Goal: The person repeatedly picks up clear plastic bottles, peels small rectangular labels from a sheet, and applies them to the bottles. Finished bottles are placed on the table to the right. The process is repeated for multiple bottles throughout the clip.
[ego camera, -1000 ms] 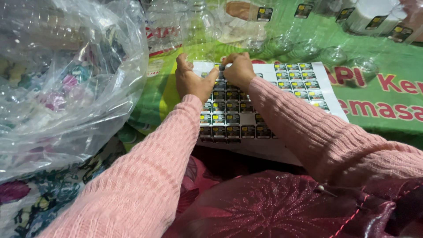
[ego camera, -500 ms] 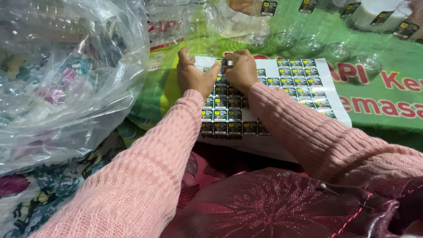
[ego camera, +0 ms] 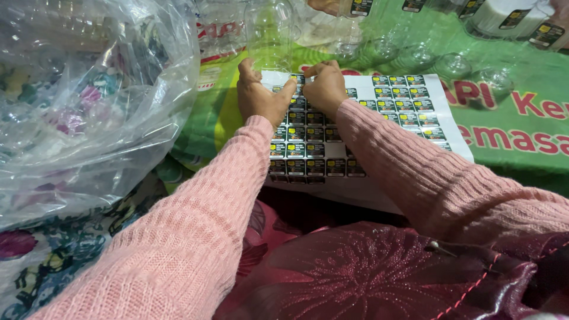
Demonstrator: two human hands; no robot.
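A large clear plastic bag (ego camera: 89, 101), crumpled and glossy, filled the upper left of the frame, with clear containers dimly visible inside it. A green printed banner (ego camera: 515, 136) covered the surface across the upper middle and right, its red lettering running off the right edge. In the lower part of the frame lay a dark red patterned cloth (ego camera: 367, 278) over the person's lap, and a floral fabric (ego camera: 53, 261) showed in the lower left corner.

On the banner, in the centre of the frame, lay a white sticker sheet (ego camera: 379, 124), set with rows of small dark labels with yellow marks; its lower left part was hidden under the pink knitted sleeves (ego camera: 201, 231).

Beyond the sheet, along the top edge, stood clear plastic bottles (ego camera: 269, 29), some already bearing a dark label (ego camera: 361, 7), and several upturned clear ones stood on the banner toward the upper right.

The left hand (ego camera: 261, 98) rested on the upper left corner of the sheet, its fingers curled down and pressed flat on the labels, thumb stretched toward the other hand. The right hand (ego camera: 323, 89) sat just beside it, touching the sheet, its fingers bent and pinched together at the sheet's top edge. Whether a label was actually gripped between them could not be told.
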